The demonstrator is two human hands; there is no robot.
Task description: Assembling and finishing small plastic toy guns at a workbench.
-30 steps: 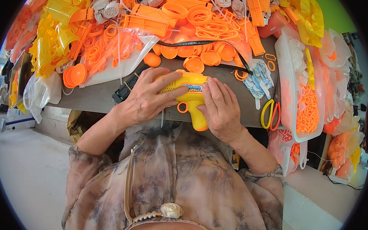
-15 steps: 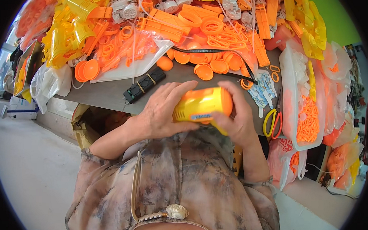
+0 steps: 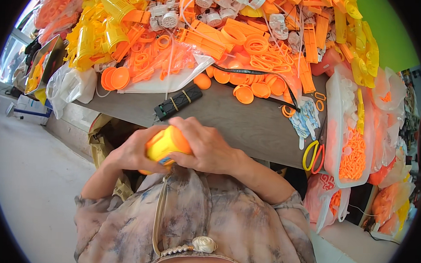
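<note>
Yellow-orange plastic part (image 3: pixel 165 144) in both hands

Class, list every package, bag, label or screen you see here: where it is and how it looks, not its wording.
Clear plastic bag: table's left edge, crumpled, whitish.
Clear bag of orange parts: table's right edge, long, holding white, yellow and orange pieces.
Printed pink bag: hanging below the table's right corner, red markings.
Screens: none.

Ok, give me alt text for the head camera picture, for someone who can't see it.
Both hands, the left hand and right hand, clasp a yellow and orange plastic part close to the person's chest. Beyond them, a brown table is piled with orange and yellow plastic parts, with a black block near its front edge.
</note>
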